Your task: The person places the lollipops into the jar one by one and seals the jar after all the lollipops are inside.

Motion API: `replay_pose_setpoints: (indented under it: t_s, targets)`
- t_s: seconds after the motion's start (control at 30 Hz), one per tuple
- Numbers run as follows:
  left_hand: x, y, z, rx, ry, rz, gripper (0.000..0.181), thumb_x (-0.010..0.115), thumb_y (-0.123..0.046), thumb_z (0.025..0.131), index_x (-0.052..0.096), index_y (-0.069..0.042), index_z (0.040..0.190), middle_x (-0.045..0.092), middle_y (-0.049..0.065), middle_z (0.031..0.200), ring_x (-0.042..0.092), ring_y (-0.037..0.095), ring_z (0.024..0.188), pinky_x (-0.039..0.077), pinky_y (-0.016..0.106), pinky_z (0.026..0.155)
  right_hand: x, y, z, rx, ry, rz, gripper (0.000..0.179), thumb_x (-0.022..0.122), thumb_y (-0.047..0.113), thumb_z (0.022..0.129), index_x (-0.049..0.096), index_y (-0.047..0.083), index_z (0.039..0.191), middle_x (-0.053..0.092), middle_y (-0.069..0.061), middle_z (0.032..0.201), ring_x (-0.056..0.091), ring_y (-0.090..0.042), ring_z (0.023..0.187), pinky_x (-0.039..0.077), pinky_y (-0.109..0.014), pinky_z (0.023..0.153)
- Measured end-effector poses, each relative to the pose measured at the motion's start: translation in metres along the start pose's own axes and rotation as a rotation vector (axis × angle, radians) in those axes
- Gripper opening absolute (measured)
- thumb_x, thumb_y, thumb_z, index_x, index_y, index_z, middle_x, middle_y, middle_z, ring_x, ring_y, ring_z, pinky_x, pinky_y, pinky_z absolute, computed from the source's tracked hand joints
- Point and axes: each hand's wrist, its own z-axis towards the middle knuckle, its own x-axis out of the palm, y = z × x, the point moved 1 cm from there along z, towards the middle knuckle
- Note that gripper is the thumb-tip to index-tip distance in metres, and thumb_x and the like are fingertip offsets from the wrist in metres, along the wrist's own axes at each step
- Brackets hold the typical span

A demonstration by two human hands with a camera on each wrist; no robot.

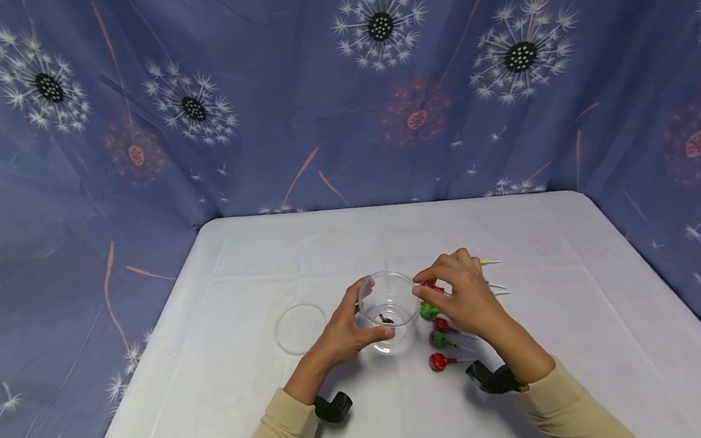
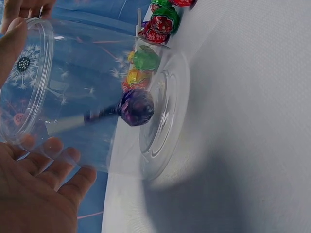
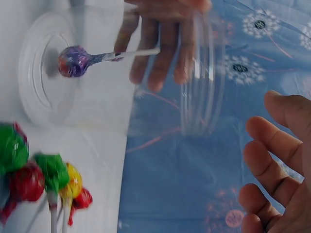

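Note:
My left hand [image 1: 344, 331] grips a clear plastic jar [image 1: 405, 321] round its side, thumb at the front. Inside, a purple-wrapped lollipop [image 3: 74, 61] has its head low by the jar's base and its white stick pointing at the mouth; it looks blurred in the left wrist view. My right hand [image 1: 460, 293] is beside the rim on the right, fingers loosely bent with nothing between them. In the right wrist view, its fingertips [image 3: 256, 127] are apart from the jar. Several lollipops lie right of the jar, including a red one [image 1: 438, 361] and a green one [image 1: 439, 338].
A clear round lid [image 1: 298, 305] lies left of the jar on the white-covered table [image 1: 236, 271]. Some lollipops are partly hidden behind the right hand, their sticks [image 1: 497, 286] showing beyond it. A blue dandelion-print curtain [image 1: 291, 113] hangs behind the table.

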Motion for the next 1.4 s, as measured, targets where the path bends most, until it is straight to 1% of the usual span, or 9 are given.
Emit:
replay_pose_setpoints:
  t_s: [0.2, 0.33, 0.5, 0.6, 0.77, 0.9, 1.03, 1.17, 1.4]
  targets:
    - [-0.002, 0.001, 0.000, -0.027, -0.011, 0.016, 0.094, 0.081, -0.037, 0.073, 0.024, -0.028, 0.147, 0.033, 0.002, 0.151, 0.036, 0.029, 0.137, 0.033, 0.047, 0.112, -0.015, -0.010, -0.009, 0.033, -0.040, -0.029, 0.014, 0.080, 0.014, 0.074, 0.074, 0.015, 0.087, 0.056, 0.006, 0.074, 0.039, -0.013, 0.083, 0.025, -0.036, 0.075]
    - [-0.003, 0.001, 0.000, -0.039, -0.020, 0.028, 0.094, 0.081, -0.039, 0.072, 0.024, -0.029, 0.147, 0.033, 0.002, 0.151, 0.037, 0.028, 0.137, 0.033, 0.048, 0.112, -0.023, -0.021, -0.017, 0.056, -0.068, -0.022, 0.017, 0.080, 0.012, 0.072, 0.073, 0.013, 0.088, 0.061, 0.001, 0.078, 0.040, -0.014, 0.085, 0.026, -0.037, 0.076]
    - [-0.004, 0.001, 0.000, -0.048, -0.023, 0.029, 0.095, 0.081, -0.038, 0.072, 0.023, -0.029, 0.147, 0.032, 0.003, 0.151, 0.037, 0.030, 0.137, 0.032, 0.050, 0.112, -0.029, -0.041, -0.033, 0.140, -0.069, -0.052, 0.017, 0.079, 0.012, 0.073, 0.073, 0.013, 0.089, 0.066, -0.001, 0.084, 0.040, -0.014, 0.088, 0.025, -0.037, 0.075]
    - [-0.004, 0.001, -0.001, -0.055, -0.023, 0.027, 0.095, 0.081, -0.038, 0.072, 0.023, -0.028, 0.147, 0.032, 0.003, 0.151, 0.038, 0.033, 0.136, 0.032, 0.051, 0.112, -0.033, -0.055, -0.045, 0.181, -0.072, -0.071, 0.016, 0.079, 0.012, 0.074, 0.073, 0.011, 0.089, 0.066, -0.002, 0.082, 0.040, -0.015, 0.087, 0.024, -0.036, 0.074]
    - [-0.003, 0.000, -0.001, -0.056, -0.018, 0.024, 0.096, 0.081, -0.038, 0.072, 0.023, -0.027, 0.147, 0.032, 0.004, 0.152, 0.037, 0.033, 0.137, 0.032, 0.051, 0.112, -0.040, -0.077, -0.065, 0.248, -0.068, -0.103, 0.015, 0.077, 0.012, 0.077, 0.073, 0.010, 0.091, 0.065, -0.003, 0.081, 0.041, -0.017, 0.087, 0.023, -0.036, 0.074]
    - [-0.002, 0.000, -0.001, -0.051, -0.014, 0.021, 0.096, 0.081, -0.038, 0.072, 0.023, -0.028, 0.147, 0.032, 0.003, 0.152, 0.037, 0.031, 0.137, 0.031, 0.050, 0.112, -0.042, -0.091, -0.081, 0.299, -0.049, -0.122, 0.016, 0.077, 0.012, 0.076, 0.072, 0.009, 0.091, 0.066, -0.005, 0.083, 0.042, -0.020, 0.089, 0.024, -0.037, 0.076]
    - [-0.001, 0.000, -0.001, -0.048, -0.015, 0.020, 0.096, 0.081, -0.037, 0.072, 0.023, -0.027, 0.147, 0.032, 0.003, 0.152, 0.036, 0.030, 0.138, 0.031, 0.049, 0.113, -0.043, -0.102, -0.091, 0.333, -0.025, -0.128, 0.017, 0.077, 0.012, 0.076, 0.072, 0.009, 0.092, 0.067, -0.008, 0.087, 0.043, -0.022, 0.090, 0.023, -0.037, 0.075]
    - [0.000, 0.000, -0.001, -0.045, -0.015, 0.025, 0.096, 0.081, -0.037, 0.072, 0.023, -0.027, 0.147, 0.032, 0.003, 0.152, 0.035, 0.029, 0.139, 0.031, 0.048, 0.113, -0.042, -0.111, -0.098, 0.343, 0.006, -0.135, 0.017, 0.077, 0.013, 0.076, 0.072, 0.008, 0.091, 0.067, -0.010, 0.089, 0.044, -0.024, 0.089, 0.023, -0.037, 0.074]
    - [0.002, -0.002, 0.000, -0.050, -0.006, 0.022, 0.095, 0.081, -0.038, 0.072, 0.023, -0.029, 0.147, 0.031, 0.002, 0.152, 0.035, 0.030, 0.138, 0.031, 0.050, 0.113, -0.040, -0.121, -0.104, 0.415, 0.091, -0.153, 0.018, 0.077, 0.019, 0.077, 0.073, 0.009, 0.092, 0.067, -0.009, 0.089, 0.046, -0.025, 0.087, 0.023, -0.038, 0.075]
